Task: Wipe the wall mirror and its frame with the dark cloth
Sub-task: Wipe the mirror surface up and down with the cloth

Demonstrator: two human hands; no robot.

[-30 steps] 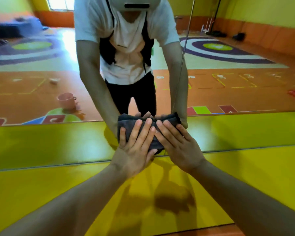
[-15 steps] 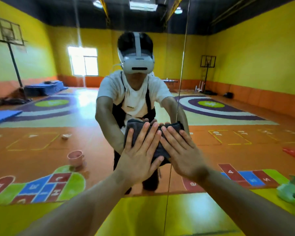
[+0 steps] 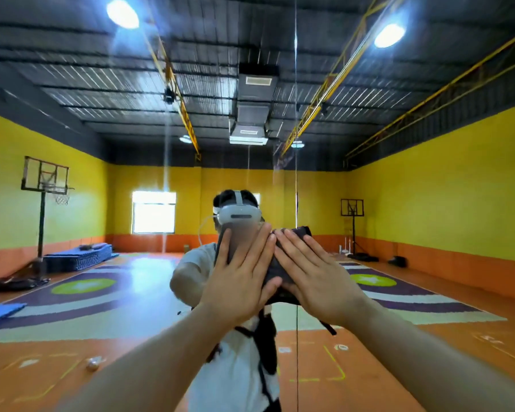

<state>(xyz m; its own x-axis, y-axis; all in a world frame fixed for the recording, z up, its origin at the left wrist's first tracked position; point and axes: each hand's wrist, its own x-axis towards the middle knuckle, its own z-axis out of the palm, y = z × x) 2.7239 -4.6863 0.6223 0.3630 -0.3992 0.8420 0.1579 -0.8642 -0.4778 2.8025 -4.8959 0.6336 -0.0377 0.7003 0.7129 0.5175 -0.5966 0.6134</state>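
Observation:
The wall mirror (image 3: 414, 233) fills the whole view and reflects a gym hall and a person wearing a headset. A thin vertical seam (image 3: 296, 144) between mirror panels runs down just right of centre. The dark cloth (image 3: 272, 270) lies flat against the glass at about head height, straddling that seam. My left hand (image 3: 238, 275) and my right hand (image 3: 312, 272) press it side by side with straight, spread fingers. Most of the cloth is hidden under my hands; its top right corner shows above my right fingers. No frame edge is in view.
Everything else is reflection: yellow walls, an orange floor with painted markings, basketball hoops (image 3: 45, 176) at left and right, blue mats (image 3: 78, 257) at left, and ceiling lights (image 3: 122, 13).
Both hands have slid the cloth up the glass, from the mirror's bottom edge near the floor to head height. My view has tilted up with them, from the floor to the ceiling reflection.

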